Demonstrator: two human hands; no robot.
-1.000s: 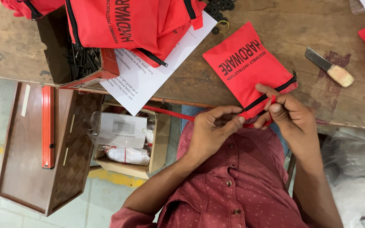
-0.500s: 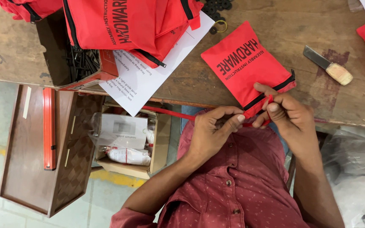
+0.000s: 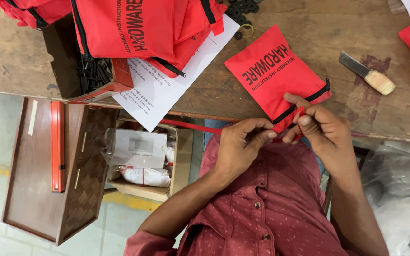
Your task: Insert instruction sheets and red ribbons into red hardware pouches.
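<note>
Head view: closing red pouch (image 3: 274,71) at table (image 3: 357,28) edge.
Left hand (image 3: 236,147) pinches red cord (image 3: 191,126); right hand (image 3: 321,130) grips zipper end. Likely next: steady pull.

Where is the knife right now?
In the head view the knife lies on the wooden table at the upper right, past the red pouch that both hands pinch, the right hand being nearer to it.

A dark red, finely dotted button-front shirt (image 3: 266,213) is worn below both hands; small round buttons are seen. Sleeves are rolled above the elbows; forearms are bare.
</note>
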